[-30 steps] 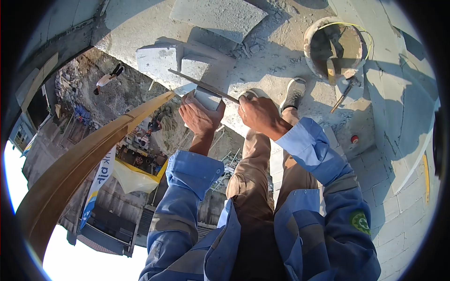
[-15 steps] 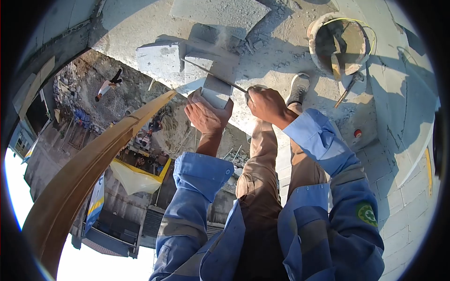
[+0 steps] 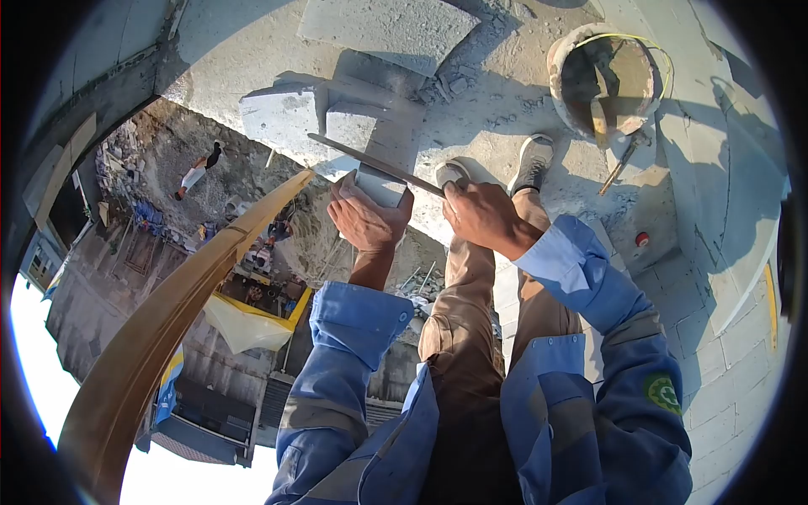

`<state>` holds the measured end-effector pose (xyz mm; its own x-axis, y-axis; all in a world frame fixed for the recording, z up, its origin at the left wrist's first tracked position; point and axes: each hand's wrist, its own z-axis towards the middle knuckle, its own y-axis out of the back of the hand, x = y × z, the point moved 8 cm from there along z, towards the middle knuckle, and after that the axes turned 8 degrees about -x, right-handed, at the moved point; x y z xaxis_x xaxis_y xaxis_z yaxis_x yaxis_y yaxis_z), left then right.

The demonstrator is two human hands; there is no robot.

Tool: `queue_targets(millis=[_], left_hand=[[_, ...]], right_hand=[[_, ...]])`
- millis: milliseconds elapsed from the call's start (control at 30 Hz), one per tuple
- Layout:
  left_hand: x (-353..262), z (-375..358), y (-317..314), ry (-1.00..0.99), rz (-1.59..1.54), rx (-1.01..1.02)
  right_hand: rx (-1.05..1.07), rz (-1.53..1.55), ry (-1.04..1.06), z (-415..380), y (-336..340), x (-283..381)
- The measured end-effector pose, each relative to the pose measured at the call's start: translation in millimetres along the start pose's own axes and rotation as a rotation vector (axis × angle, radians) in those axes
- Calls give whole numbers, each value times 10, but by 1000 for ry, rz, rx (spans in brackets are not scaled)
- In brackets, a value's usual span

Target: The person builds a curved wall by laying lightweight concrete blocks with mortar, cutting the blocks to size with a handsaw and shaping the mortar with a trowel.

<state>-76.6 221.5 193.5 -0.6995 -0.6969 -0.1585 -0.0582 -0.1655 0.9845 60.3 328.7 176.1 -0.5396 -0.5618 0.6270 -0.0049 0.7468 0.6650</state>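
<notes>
My left hand (image 3: 368, 220) is wrapped around a small pale grey block (image 3: 380, 187), its fingers on the far left side and the thumb on the right. In my right hand (image 3: 481, 215) is a long, narrow metal blade (image 3: 370, 160), gripped at its near end; the fist hides the handle. The blade slants up and left across the far edge of the held block. Just beyond it lie a cut grey block (image 3: 358, 126) and a larger one (image 3: 282, 118), both dusty.
A broad slab (image 3: 387, 34) lies farther out among rubble. At right stand a round bucket (image 3: 555, 80) with a yellow cord and a rusty-handled tool (image 3: 620, 164). A wooden pole (image 3: 160, 345) crosses the left, above a drop where a person (image 3: 198, 172) is far below.
The blade has swung lower and nearer the held block, and its angle has changed. My left hand has shifted slightly left with the block. The person below has moved.
</notes>
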Motion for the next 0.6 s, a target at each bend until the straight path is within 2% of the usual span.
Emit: queue_targets(millis=[100, 133, 167, 233, 333, 367, 433, 533, 600], left_hand=[[22, -17, -31, 8, -39, -1], [47, -21, -41, 59, -5, 69], [38, 3, -20, 60, 3, 50], [-20, 34, 35, 4, 11, -5], [-11, 8, 51, -10, 9, -15], [-15, 9, 33, -27, 16, -33], [15, -16, 13, 2, 2, 21], [16, -17, -10, 48, -23, 39], [7, 15, 12, 41, -13, 25]], right_hand=[[108, 42, -53, 69, -149, -95], [30, 100, -79, 242, -324, -189], [-113, 106, -40, 441, -434, -231], [6, 84, -103, 788, -703, -302], [-154, 201, -17, 523, -505, -280], [-34, 160, -21, 390, -411, -221], [-29, 146, -2, 107, -181, -130], [103, 108, -89, 215, -391, -278], [-3, 114, -46, 534, -599, -342]])
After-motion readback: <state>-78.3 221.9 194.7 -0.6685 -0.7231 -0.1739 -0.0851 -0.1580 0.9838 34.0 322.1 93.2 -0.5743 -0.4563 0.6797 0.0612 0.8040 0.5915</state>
